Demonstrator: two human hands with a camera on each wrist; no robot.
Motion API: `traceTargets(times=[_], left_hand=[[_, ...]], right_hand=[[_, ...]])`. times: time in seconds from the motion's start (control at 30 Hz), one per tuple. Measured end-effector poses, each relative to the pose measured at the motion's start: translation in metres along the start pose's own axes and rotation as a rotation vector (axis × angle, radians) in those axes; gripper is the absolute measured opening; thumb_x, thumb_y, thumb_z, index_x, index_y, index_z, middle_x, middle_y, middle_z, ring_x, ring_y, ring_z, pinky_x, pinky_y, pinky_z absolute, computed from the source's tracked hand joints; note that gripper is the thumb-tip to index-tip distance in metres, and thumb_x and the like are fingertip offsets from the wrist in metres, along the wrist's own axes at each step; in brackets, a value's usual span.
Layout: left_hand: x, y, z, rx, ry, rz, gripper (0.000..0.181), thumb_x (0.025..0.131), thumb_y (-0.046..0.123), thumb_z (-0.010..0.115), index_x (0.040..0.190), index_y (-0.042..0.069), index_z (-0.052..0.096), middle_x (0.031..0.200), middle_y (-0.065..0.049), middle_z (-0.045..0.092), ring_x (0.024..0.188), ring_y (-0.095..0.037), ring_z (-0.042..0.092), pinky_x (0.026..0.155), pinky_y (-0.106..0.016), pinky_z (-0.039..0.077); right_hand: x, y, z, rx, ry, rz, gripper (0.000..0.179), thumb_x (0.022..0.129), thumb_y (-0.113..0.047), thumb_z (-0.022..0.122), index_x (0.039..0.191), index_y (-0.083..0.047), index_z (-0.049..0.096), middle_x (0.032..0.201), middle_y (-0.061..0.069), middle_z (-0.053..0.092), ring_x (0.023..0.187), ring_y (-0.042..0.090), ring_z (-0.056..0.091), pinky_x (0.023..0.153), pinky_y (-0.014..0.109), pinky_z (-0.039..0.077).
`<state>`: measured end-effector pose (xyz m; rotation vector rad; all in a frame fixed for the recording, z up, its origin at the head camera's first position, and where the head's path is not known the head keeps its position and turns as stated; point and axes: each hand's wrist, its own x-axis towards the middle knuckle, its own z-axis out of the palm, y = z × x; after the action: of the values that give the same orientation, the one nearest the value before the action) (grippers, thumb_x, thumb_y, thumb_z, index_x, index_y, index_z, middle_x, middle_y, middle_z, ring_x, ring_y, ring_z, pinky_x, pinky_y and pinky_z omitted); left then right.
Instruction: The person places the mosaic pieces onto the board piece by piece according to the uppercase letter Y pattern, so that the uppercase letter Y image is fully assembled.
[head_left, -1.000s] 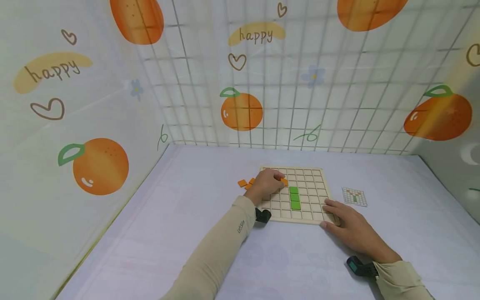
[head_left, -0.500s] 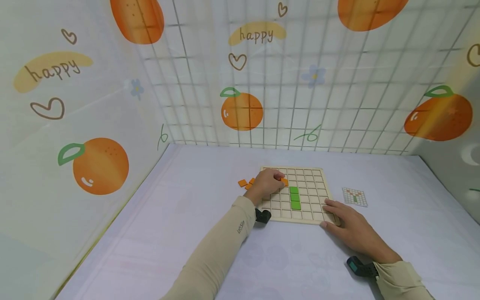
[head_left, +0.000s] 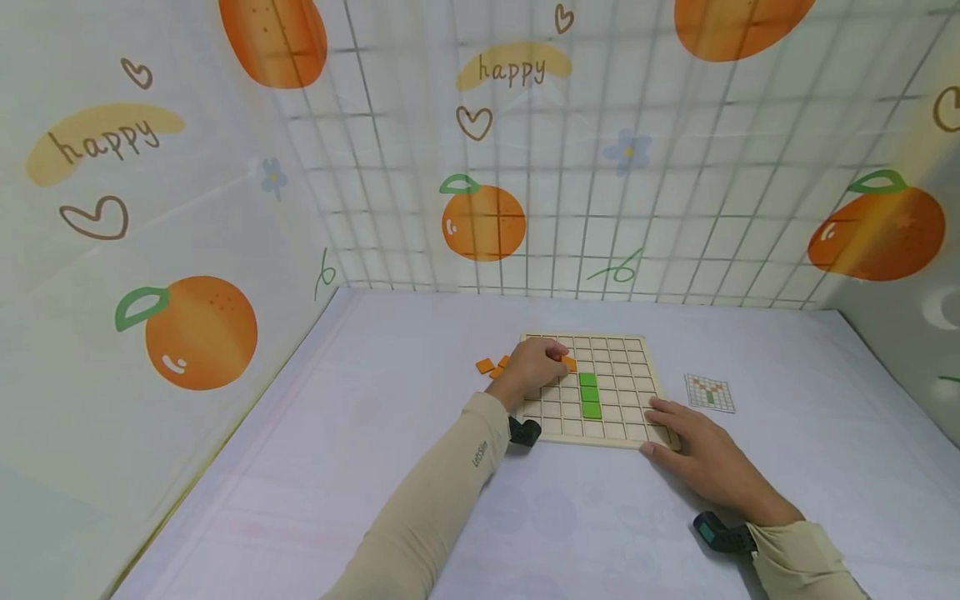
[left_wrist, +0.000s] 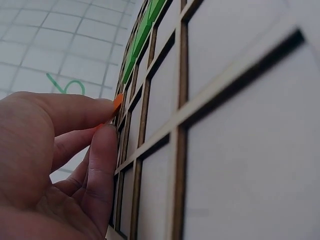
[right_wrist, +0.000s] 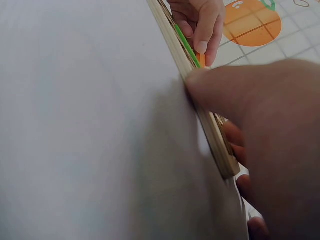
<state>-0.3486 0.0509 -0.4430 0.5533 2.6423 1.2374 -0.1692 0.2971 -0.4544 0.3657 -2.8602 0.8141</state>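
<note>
A wooden grid board point(head_left: 628, 398) lies on the table, with a column of green square tiles point(head_left: 590, 397) in its cells. My left hand point(head_left: 531, 367) reaches over the board's left side and pinches an orange square tile point(head_left: 569, 364) between thumb and fingertips. In the left wrist view, that orange tile point(left_wrist: 118, 103) is right at the grid, partly hidden by the fingers. My right hand point(head_left: 708, 462) rests at the board's near right corner, fingers extended over the right edge. The right wrist view has its thumb point(right_wrist: 220, 87) against the board's side point(right_wrist: 220, 145).
Several loose orange tiles point(head_left: 485, 366) lie left of the board, some partly hidden behind my left hand. To the right of the board is a small card point(head_left: 709, 393) printed with a coloured grid pattern. A printed curtain point(head_left: 390, 167) stands behind the table.
</note>
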Motion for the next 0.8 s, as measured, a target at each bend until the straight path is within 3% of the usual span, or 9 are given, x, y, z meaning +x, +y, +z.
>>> traceTargets(times=[0.33,0.53,0.8], left_hand=[[-0.0072,0.006,-0.0075,-0.101,-0.049,-0.04,0.036,0.09,0.014,0.067,0.127,0.013,0.069,0.108,0.006,0.062,0.098,-0.013,0.055,0.085,-0.032,0.048],[-0.0101,0.0071,-0.0071,-0.147,-0.046,-0.078,0.035,0.091,0.013,0.069,0.126,0.014,0.069,0.108,0.007,0.062,0.098,-0.013,0.056,0.086,-0.032,0.048],[-0.0091,0.0076,-0.0052,-0.122,-0.027,-0.069,0.031,0.092,0.013,0.069,0.123,0.013,0.071,0.108,0.006,0.063,0.098,-0.013,0.056,0.087,-0.033,0.048]], right_hand=[[0.0002,0.0025,0.0009,-0.006,0.007,0.005,0.064,0.094,-0.044,0.069,0.139,0.0,0.057,0.151,0.016,0.045,0.138,0.046,0.035,0.105,0.064,0.029],[-0.0003,0.0021,0.0012,0.002,0.01,-0.001,0.063,0.094,-0.043,0.07,0.139,-0.001,0.057,0.151,0.016,0.045,0.138,0.046,0.036,0.105,0.064,0.03],[-0.0004,0.0,0.0002,0.002,-0.003,0.015,0.064,0.094,-0.043,0.069,0.14,-0.001,0.056,0.152,0.016,0.044,0.139,0.045,0.034,0.106,0.064,0.029]])
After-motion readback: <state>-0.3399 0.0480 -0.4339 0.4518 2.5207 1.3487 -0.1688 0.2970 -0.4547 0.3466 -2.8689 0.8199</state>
